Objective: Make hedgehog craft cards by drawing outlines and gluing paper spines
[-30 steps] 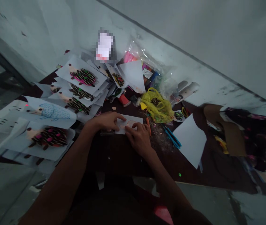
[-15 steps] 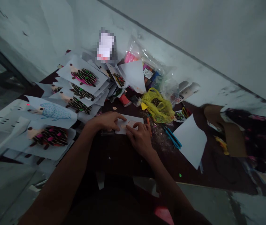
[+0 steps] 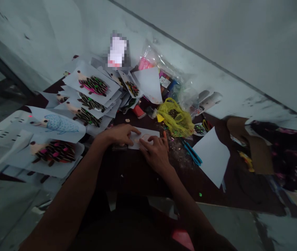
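Note:
A small white sheet of paper (image 3: 150,133) lies on the dark table, with a faint orange outline drawn on it. My left hand (image 3: 120,134) rests across its left end, index finger and thumb apart and pressing the sheet down. From the right, my right hand (image 3: 155,150) lies on the same sheet with spread, bent fingers, fingertips touching the paper near the outline. Neither hand grips anything that I can see. Just beyond the right hand is a slim orange tool (image 3: 165,138). Blue-handled scissors (image 3: 194,155) lie farther right.
Stacked sheets with hedgehog pictures (image 3: 93,85) fill the left side, below a blurred bright screen (image 3: 117,51). A yellow plastic bag (image 3: 176,120) and clear plastic packaging (image 3: 161,59) lie at the back. At right are a blank sheet (image 3: 212,157) and brown cardboard (image 3: 262,153).
My right hand's fingers have shifted very slightly left on the sheet. The left hand and the paper look unmoved, and the view has shifted a little.

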The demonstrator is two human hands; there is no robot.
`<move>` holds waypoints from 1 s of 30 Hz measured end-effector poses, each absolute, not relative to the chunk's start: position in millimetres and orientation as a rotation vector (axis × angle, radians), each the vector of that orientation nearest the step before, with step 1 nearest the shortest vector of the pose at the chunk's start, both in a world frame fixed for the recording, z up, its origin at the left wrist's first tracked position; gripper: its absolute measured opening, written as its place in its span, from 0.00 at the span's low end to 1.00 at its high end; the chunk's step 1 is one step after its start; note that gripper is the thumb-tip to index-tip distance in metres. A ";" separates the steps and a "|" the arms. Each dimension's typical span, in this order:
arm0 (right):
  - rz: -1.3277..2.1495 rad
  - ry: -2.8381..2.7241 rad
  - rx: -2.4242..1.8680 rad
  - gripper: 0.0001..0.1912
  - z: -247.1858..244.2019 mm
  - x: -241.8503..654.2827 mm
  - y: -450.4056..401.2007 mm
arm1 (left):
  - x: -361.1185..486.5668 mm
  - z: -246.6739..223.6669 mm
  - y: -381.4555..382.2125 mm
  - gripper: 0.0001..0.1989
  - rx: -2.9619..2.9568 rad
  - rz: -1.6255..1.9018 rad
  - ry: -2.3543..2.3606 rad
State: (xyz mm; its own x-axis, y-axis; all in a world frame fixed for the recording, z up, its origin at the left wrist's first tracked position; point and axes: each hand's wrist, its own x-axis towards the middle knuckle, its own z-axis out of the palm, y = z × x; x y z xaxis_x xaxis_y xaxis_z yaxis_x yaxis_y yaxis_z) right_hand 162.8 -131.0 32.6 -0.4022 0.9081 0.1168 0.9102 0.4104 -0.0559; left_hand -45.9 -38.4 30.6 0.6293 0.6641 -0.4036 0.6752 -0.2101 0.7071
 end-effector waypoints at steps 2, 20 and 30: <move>0.001 -2.543 -1.644 0.18 33.1 160.1 -133.0 | -46.0 29.2 -38.0 0.36 1.921 -0.015 1.065; 0.060 -2.573 -1.606 0.19 31.5 147.1 -133.8 | -45.4 36.2 -41.8 0.35 1.955 0.009 1.055; 0.112 -2.555 -1.574 0.19 29.8 142.1 -136.7 | -46.1 36.2 -41.5 0.33 1.948 0.016 1.050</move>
